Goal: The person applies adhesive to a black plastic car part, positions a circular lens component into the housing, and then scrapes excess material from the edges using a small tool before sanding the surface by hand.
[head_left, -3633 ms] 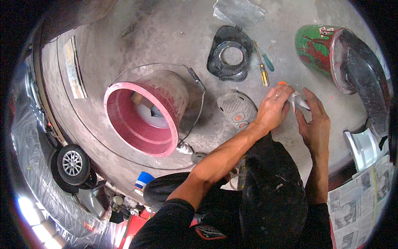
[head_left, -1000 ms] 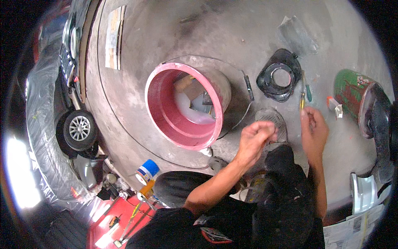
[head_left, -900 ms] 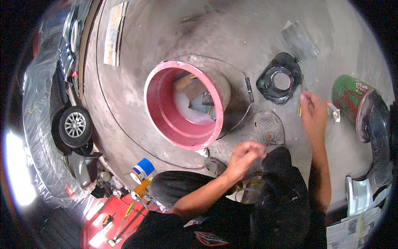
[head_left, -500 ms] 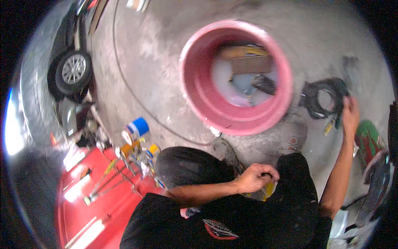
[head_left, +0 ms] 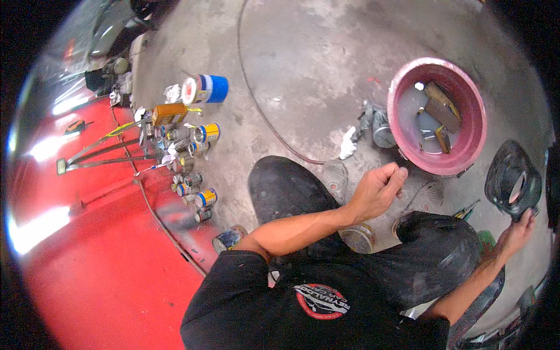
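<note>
My right hand (head_left: 518, 232) grips the lower end of a black plastic part (head_left: 505, 181) with a round opening, out at the right beside the pink tub (head_left: 398, 140). My left hand (head_left: 378, 189) is closed above my knees, thumb pressed to the curled fingers; what it pinches, if anything, cannot be made out. Inside the tub, cloudy water surrounds several worn brown and yellowish blocks (head_left: 443, 114). A round tin (head_left: 357, 238) stands between my legs, below the left forearm.
Left of me lies a large red car panel (head_left: 111, 268). Several small tins (head_left: 205, 198) and a blue-and-white can (head_left: 205, 88) stand along its edge. A hose (head_left: 252, 93) crosses the concrete floor; crumpled white paper (head_left: 348, 143) lies near the tub.
The view has swung left, so the tub appears farther right and more of the red panel shows. My right hand has lifted the black part from the floor; my left hand stays closed.
</note>
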`<act>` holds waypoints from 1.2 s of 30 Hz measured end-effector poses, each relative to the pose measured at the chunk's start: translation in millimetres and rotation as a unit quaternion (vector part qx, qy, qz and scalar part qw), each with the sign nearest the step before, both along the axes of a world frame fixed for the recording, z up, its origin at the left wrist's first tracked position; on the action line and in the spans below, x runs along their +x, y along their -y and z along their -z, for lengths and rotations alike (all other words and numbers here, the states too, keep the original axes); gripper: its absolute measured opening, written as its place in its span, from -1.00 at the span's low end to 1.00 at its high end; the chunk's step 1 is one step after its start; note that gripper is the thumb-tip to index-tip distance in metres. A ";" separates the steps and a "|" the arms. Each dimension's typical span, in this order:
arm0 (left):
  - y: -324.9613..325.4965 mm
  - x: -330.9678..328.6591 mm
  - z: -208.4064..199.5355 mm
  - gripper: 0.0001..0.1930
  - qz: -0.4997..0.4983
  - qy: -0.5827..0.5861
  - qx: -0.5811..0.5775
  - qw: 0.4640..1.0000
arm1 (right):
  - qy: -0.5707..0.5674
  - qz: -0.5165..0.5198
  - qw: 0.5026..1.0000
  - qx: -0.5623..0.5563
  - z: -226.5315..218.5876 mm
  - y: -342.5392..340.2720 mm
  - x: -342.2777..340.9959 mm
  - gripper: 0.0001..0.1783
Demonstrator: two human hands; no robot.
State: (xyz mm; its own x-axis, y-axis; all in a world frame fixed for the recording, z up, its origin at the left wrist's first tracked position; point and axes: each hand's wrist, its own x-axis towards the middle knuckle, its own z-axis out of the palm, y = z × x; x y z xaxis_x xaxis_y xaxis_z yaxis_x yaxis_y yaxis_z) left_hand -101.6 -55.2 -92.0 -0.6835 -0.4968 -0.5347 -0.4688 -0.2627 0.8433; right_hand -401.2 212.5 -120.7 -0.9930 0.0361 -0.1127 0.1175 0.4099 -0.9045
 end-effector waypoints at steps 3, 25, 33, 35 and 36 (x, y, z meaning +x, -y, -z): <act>29.3 8.1 -16.2 -0.75 -0.060 -0.239 -0.193 0.950 | -0.116 -0.111 0.987 -0.028 -63.5 46.3 3.2 -0.56; -39.9 211.7 -143.4 -0.71 -0.211 -0.284 -0.146 0.924 | -0.137 -0.426 0.872 -0.201 -194.1 138.8 239.5 -0.64; -36.3 201.5 -152.6 -0.71 -0.258 -0.277 -0.143 0.914 | 0.075 -0.491 0.842 -0.210 -195.5 120.2 243.3 -0.56; -32.9 200.9 -152.9 -0.69 -0.250 -0.285 -0.146 0.914 | 0.101 -0.487 0.837 -0.227 -198.7 113.5 248.8 -0.56; -30.1 200.3 -154.0 -0.69 -0.248 -0.283 -0.143 0.916 | 0.081 -0.486 0.839 -0.232 -198.3 112.1 246.6 -0.56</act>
